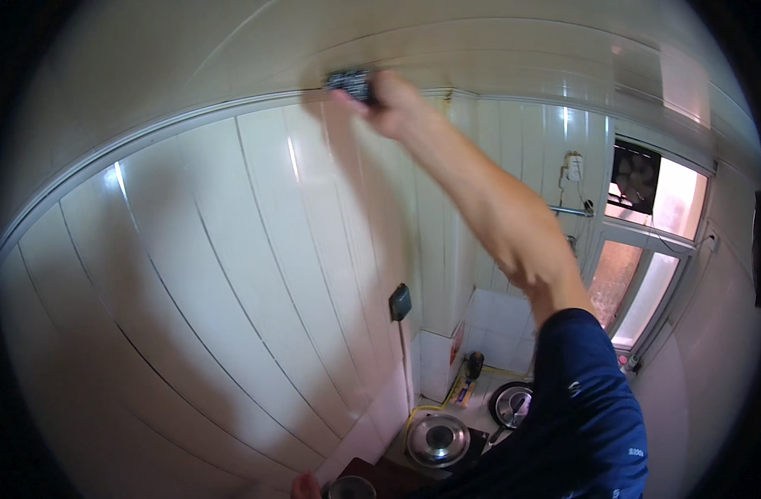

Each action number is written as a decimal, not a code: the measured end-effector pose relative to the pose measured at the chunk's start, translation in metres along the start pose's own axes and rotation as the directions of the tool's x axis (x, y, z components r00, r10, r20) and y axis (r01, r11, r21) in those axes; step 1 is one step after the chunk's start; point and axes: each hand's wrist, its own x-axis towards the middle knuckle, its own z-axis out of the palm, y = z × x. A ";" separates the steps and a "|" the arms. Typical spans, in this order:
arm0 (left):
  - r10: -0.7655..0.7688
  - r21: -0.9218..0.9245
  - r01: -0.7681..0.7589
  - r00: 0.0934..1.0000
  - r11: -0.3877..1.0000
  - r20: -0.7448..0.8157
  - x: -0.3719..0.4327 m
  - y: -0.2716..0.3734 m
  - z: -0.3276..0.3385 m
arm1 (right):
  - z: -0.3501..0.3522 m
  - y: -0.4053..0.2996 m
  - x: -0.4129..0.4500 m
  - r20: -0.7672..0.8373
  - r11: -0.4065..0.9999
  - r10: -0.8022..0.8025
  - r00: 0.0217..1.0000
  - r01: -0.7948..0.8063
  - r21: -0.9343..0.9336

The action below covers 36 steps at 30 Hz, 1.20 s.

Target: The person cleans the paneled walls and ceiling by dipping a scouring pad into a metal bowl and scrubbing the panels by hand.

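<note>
My right hand [389, 103] is raised high at the end of an outstretched arm in a dark blue sleeve. It grips a dark, blurred scrubbing pad or cloth [349, 85] at the white trim strip [230, 103], where the panelled wall [280, 206] meets the ceiling. My left hand [306, 485] shows only in part at the bottom edge, beside a round metal lid or bowl [352, 488]; whether it holds anything is hidden.
Below stand a steel-lidded pot [438, 440] and a black pan [511, 405] on the counter. A dark switch box [400, 302] sits on the wall. At right are a window [642, 274], a ventilation fan [634, 176] and a metal rail [570, 211].
</note>
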 end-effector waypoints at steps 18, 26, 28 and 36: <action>0.064 0.317 -0.060 0.998 0.947 -0.004 0.031 -0.041 -0.027 | -0.044 -0.209 -0.270 -0.269 0.795 -0.602 0.752 0.594 -0.120; 0.325 0.374 -0.428 0.894 0.823 0.309 0.059 0.027 -0.002 | 0.069 -0.020 -0.117 0.069 0.975 -0.124 0.990 0.134 -0.177; 0.358 0.335 -0.465 0.872 0.820 0.334 0.063 0.031 0.008 | 0.081 -0.006 -0.108 0.018 0.985 -0.081 0.997 0.083 -0.154; 0.210 0.286 -0.303 0.926 0.909 0.314 0.044 -0.028 -0.005 | 0.021 -0.116 -0.203 0.014 0.904 -0.339 0.941 0.330 -0.273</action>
